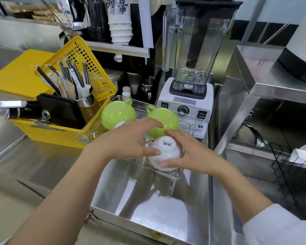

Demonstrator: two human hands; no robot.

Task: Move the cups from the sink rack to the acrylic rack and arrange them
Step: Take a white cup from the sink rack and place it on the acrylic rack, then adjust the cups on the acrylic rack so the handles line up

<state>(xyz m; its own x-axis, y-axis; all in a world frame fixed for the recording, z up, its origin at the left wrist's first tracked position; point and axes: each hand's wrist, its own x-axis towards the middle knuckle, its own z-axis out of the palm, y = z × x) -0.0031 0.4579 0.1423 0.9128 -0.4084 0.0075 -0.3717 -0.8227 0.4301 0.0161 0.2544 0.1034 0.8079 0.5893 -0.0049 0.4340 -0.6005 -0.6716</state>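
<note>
Both hands are on an upturned white cup (167,151) at the near end of the clear acrylic rack (177,174), which stands on the steel worktop (148,209). The left hand (129,138) lies over the cup's left side, its thumb pressed low on the wall and its fingers (154,123) reaching up onto the green cup behind. The right hand (189,152) cups the right side, thumb near the rim and forefinger along the shoulder. Both sets of fingers are curled in a light grasp on the white cup, not clenched; the two-sided hold looks meant to nudge the cup square into its row.

Two green cups (163,121) (117,114) already sit mouth-down farther back in the rack, probably so they drain and stay clean inside. The nearer green one touches the white cup, so there is little room to shift it backward.

A yellow basket (64,135) of cutlery presses close on the rack's left, and a blender (189,101) stands just behind on the right. The black wire rack (290,174) by the sink is at far right; whether cups remain in it cannot be told.
</note>
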